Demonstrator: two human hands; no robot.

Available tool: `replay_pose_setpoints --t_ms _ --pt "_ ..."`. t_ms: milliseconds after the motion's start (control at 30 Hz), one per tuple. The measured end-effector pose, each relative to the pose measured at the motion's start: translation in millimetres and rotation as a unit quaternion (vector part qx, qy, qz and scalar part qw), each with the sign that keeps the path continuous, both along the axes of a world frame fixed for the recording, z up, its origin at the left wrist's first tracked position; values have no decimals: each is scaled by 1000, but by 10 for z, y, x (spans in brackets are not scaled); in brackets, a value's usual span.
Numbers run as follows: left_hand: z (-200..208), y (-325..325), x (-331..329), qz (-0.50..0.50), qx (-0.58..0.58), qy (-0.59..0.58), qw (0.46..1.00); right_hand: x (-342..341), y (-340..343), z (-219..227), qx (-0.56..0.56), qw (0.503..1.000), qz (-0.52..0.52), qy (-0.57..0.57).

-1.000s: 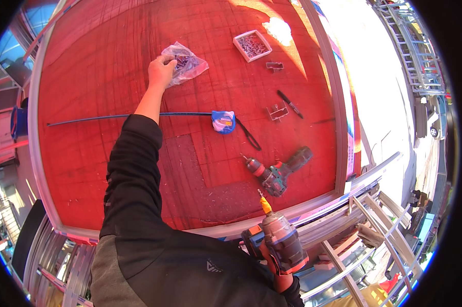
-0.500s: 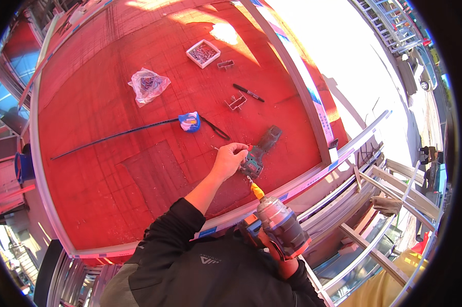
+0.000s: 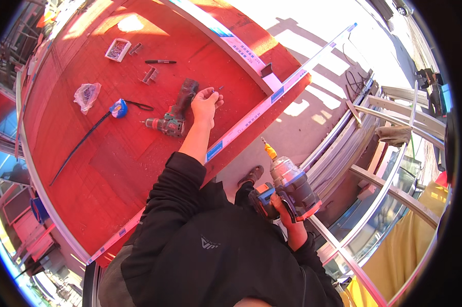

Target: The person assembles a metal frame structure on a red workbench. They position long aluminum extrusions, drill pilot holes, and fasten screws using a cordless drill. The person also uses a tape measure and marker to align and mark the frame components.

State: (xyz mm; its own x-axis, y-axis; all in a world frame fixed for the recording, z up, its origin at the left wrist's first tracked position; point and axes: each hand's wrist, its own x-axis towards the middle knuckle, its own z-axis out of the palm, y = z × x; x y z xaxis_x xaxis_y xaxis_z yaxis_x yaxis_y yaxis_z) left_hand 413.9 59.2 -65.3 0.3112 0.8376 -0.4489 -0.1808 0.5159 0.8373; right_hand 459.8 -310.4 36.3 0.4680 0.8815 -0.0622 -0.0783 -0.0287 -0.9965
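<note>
My right hand (image 3: 292, 227) grips a cordless drill (image 3: 292, 181) by its handle, beyond the frame's near edge. Its bit points away from me and has a yellow sleeve (image 3: 271, 151). Over the red board, my left hand (image 3: 204, 108) is closed in a pinch; a tiny bluish thing shows at the fingertips, too small to name. Just past them is a small dark piece (image 3: 221, 88). Left of that hand lies a second, dark green drill (image 3: 172, 120) on its side.
On the red board (image 3: 123, 163) are a tape measure (image 3: 119, 108) with its blade out, a bag of small fasteners (image 3: 87, 96), a white box of fasteners (image 3: 118, 43), a black marker (image 3: 160, 62) and metal brackets (image 3: 150, 75). Metal profiles (image 3: 338, 163) are stacked at right.
My view has swung right. My left hand has moved from the lying drill's front to beyond its handle side. The held drill has come away from the frame's edge, now over the ground.
</note>
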Motion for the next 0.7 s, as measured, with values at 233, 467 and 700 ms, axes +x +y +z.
replay_pose_setpoints --t_ms 233,467,700 --pt "838 -1439 319 -193 -244 -270 911 587 -204 59 14 981 -63 -186" --pt "921 -1605 767 -199 -255 -216 921 973 -146 146 35 989 -57 -131" --pt "716 -1393 1128 -235 -235 -176 927 1183 -51 -157 -31 986 -60 -155"
